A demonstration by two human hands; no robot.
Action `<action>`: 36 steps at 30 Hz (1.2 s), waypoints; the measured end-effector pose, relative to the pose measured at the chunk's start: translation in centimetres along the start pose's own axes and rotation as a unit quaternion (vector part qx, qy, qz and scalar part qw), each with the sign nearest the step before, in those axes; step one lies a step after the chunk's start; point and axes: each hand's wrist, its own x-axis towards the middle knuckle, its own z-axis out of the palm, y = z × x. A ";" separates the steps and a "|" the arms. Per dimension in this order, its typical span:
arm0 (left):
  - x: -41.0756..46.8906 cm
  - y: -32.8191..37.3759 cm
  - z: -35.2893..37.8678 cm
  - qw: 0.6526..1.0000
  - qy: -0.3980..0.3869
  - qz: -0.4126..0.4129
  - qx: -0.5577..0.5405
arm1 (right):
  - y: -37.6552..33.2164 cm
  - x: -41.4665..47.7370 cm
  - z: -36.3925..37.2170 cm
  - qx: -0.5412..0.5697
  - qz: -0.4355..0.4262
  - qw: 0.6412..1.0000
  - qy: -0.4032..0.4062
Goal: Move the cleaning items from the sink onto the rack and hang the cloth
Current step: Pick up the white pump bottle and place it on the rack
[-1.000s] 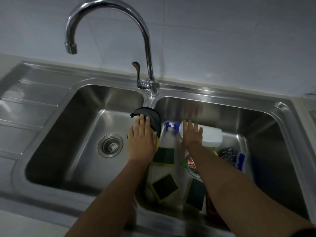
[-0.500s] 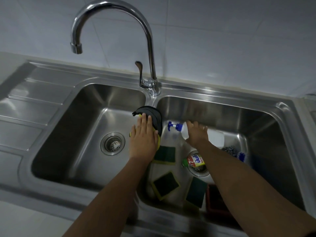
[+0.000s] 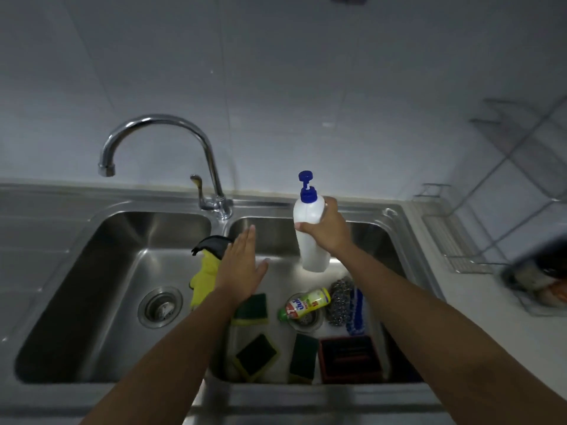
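My right hand (image 3: pixel 327 230) grips a white pump bottle (image 3: pixel 311 237) with a blue pump, held upright above the right basin (image 3: pixel 380 240). My left hand (image 3: pixel 241 269) hovers flat and open over the divider, beside a yellow and black cloth (image 3: pixel 206 273) draped there. In the right basin lie three green-yellow sponges (image 3: pixel 256 354), a small yellow dish soap bottle (image 3: pixel 305 303), a steel wool ball (image 3: pixel 339 297), a blue brush (image 3: pixel 356 311) and a dark red tray (image 3: pixel 349 358). A wire rack (image 3: pixel 457 243) stands on the counter to the right.
A chrome tap (image 3: pixel 171 148) arches over the left basin (image 3: pixel 101 296), which holds only its drain. A dark bowl (image 3: pixel 540 271) sits blurred on the right counter. A second wire shelf (image 3: pixel 515 124) hangs on the tiled wall.
My right hand has lifted the white pump bottle out of the right basin and stood it upright. My left hand has come off the cloth. The view has tilted up.
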 end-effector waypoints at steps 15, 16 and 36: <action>5.9 23.4 -3.6 0.964 0.025 0.155 -0.215 | -8.4 -5.3 -18.0 0.113 -0.034 0.964 0.239; 6.4 24.5 -3.9 0.962 0.027 0.163 -0.218 | -8.5 -5.4 -19.2 0.122 -0.038 0.960 0.248; 13.8 44.6 -4.7 0.906 0.067 0.304 -0.287 | -6.8 -3.4 -35.9 0.065 -0.171 0.887 0.423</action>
